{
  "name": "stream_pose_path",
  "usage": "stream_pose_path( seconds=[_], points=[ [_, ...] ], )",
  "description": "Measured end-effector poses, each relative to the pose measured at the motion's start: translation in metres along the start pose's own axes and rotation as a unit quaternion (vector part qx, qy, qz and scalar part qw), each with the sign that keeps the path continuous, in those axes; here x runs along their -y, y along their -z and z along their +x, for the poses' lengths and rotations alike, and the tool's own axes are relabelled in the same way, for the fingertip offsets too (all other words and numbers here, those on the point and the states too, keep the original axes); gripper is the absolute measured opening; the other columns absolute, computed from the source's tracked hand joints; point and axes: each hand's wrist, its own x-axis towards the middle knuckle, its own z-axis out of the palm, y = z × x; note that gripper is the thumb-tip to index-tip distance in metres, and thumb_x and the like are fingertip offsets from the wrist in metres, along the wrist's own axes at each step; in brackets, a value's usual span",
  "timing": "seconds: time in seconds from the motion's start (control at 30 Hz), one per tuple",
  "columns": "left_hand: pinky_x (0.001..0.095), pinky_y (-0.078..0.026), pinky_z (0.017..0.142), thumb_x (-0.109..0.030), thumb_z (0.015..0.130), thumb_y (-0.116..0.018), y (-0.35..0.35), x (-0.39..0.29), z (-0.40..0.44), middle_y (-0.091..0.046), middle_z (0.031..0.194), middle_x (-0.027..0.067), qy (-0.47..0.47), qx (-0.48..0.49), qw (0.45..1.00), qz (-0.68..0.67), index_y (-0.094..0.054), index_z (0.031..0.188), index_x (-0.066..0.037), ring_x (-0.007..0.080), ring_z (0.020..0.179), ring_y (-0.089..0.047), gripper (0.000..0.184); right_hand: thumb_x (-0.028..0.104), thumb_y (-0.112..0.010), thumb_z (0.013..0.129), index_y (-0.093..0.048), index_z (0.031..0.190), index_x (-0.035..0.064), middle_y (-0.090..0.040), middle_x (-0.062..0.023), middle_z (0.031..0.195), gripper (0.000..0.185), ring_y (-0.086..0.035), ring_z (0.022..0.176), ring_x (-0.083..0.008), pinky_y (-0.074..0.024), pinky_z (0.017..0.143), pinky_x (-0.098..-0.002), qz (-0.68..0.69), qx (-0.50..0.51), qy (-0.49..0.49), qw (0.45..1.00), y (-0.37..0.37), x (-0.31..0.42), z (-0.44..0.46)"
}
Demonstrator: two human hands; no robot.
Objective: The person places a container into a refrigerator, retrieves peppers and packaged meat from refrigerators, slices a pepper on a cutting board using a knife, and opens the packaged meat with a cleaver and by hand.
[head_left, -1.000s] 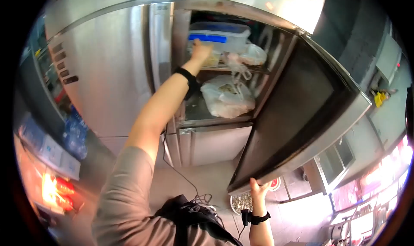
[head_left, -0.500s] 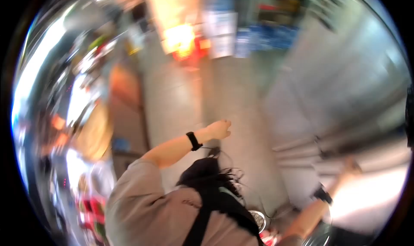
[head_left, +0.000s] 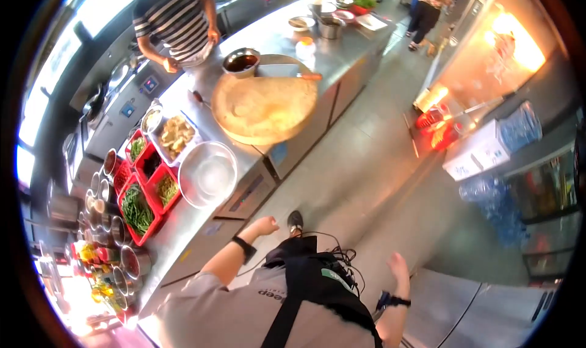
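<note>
Clear bowl [head_left: 208, 175]: one, round, set at the near edge of the steel counter [head_left: 186, 226]. Its flanks are occupied by red baskets [head_left: 139, 211] of vegetables at 8 to 9 o'clock, a tray of pale food [head_left: 176, 136] at 11 o'clock and a round chopping board [head_left: 265, 107] at 1 o'clock. Open floor [head_left: 348, 171] is bounded by the counter edge at 10 o'clock and by steel doors [head_left: 458, 305] at 5 o'clock. Left hand [head_left: 265, 226]: fingers curled closed, nothing seen held; it is placed over the floor side, near the counter edge, and from it the bowl is found at 10 to 11 o'clock, apart. Right hand [head_left: 398, 266]: raised near the steel doors, nothing seen held; how far it is opened cannot be told. From it the bowl is found at 10 o'clock, well apart.
</note>
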Motion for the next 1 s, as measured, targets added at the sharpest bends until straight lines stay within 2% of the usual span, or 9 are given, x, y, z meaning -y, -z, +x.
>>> stream_pose_path(
  seconds=[0.07,0.17,0.33,0.47,0.6,0.7,0.77,0.83,1.0],
  points=[
    [0.0452,-0.050,0.091,-0.042,0.082,-0.067,0.043,-0.010,0.018,-0.067,0.115,0.0204,-0.016,0.005,0.999,-0.047,-0.064,0.117,-0.005,0.0383,0.110,-0.062,0.051,0.020,-0.068,0.090,-0.054,0.134,0.0012,-0.064,-0.0160,0.125,0.050,-0.061,0.115,-0.0259,-0.0493,0.098,-0.0386,0.177,0.050,0.076,0.980,0.017,0.141,0.054],
    [0.0441,-0.050,0.092,-0.037,0.084,-0.067,0.098,-0.032,0.035,-0.066,0.116,0.0210,-0.053,-0.065,0.988,-0.129,-0.063,0.117,-0.003,0.0389,0.108,-0.062,0.048,0.018,-0.069,0.090,-0.053,0.135,0.0005,-0.066,-0.0156,0.121,0.051,-0.065,0.108,-0.0230,-0.0525,0.092,-0.0349,0.135,0.059,0.134,0.980,0.058,0.265,0.123],
    [0.0416,-0.052,0.087,-0.030,0.085,-0.069,0.160,-0.023,0.047,-0.067,0.112,0.0199,-0.095,-0.125,0.970,-0.184,-0.062,0.116,-0.001,0.0361,0.100,-0.065,0.043,0.017,-0.070,0.089,-0.058,0.128,0.0006,-0.069,-0.0140,0.114,0.044,-0.067,0.103,-0.0214,-0.0537,0.088,-0.0350,0.023,0.050,0.216,0.975,0.084,0.334,0.241],
    [0.0382,-0.054,0.081,-0.026,0.086,-0.072,0.166,-0.004,0.032,-0.069,0.106,0.0188,-0.046,-0.176,0.953,-0.242,-0.063,0.115,-0.001,0.0296,0.091,-0.069,0.040,0.019,-0.071,0.088,-0.062,0.124,0.0004,-0.071,-0.0138,0.109,0.041,-0.068,0.099,-0.0225,-0.0542,0.087,-0.0348,-0.051,0.074,0.266,0.960,0.105,0.396,0.309],
    [0.0376,-0.052,0.082,-0.032,0.089,-0.068,0.139,0.019,0.031,-0.070,0.100,0.0155,0.067,-0.128,0.967,-0.212,-0.062,0.114,-0.003,0.0281,0.095,-0.067,0.039,0.019,-0.069,0.083,-0.064,0.116,0.0004,-0.070,-0.0184,0.098,0.038,-0.067,0.092,-0.0358,-0.0536,0.081,-0.0417,-0.110,0.073,0.354,0.926,0.115,0.445,0.399],
    [0.0387,-0.053,0.083,-0.036,0.089,-0.068,0.131,0.011,0.038,-0.070,0.102,0.0167,0.121,-0.102,0.969,-0.192,-0.062,0.115,-0.002,0.0296,0.098,-0.067,0.043,0.018,-0.068,0.083,-0.064,0.115,-0.0003,-0.069,-0.0182,0.105,0.037,-0.065,0.098,-0.0357,-0.0525,0.085,-0.0412,-0.117,0.094,0.378,0.914,0.131,0.491,0.449],
    [0.0395,-0.053,0.084,-0.037,0.089,-0.067,0.130,-0.012,0.047,-0.071,0.105,0.0183,0.161,-0.107,0.962,-0.193,-0.062,0.118,-0.002,0.0308,0.099,-0.068,0.045,0.012,-0.066,0.083,-0.061,0.123,0.0012,-0.060,-0.0158,0.128,0.042,-0.065,0.101,-0.0333,-0.0533,0.086,-0.0393,-0.206,0.104,0.441,0.867,0.135,0.510,0.496],
    [0.0405,-0.052,0.086,-0.037,0.087,-0.069,0.130,-0.039,0.068,-0.070,0.106,0.0191,0.173,-0.113,0.953,-0.222,-0.062,0.118,-0.002,0.0322,0.101,-0.067,0.047,0.011,-0.064,0.083,-0.061,0.121,0.0000,-0.056,-0.0150,0.133,0.040,-0.061,0.108,-0.0337,-0.0509,0.091,-0.0407,-0.231,0.110,0.462,0.849,0.134,0.532,0.541],
    [0.0408,-0.053,0.085,-0.032,0.088,-0.068,0.136,-0.170,0.132,-0.070,0.106,0.0203,0.201,-0.157,0.914,-0.316,-0.061,0.119,0.000,0.0335,0.100,-0.067,0.044,0.010,-0.061,0.083,-0.060,0.123,0.0002,-0.049,-0.0122,0.141,0.041,-0.058,0.115,-0.0332,-0.0493,0.096,-0.0430,-0.312,0.137,0.534,0.774,0.113,0.584,0.666]
  ],
)
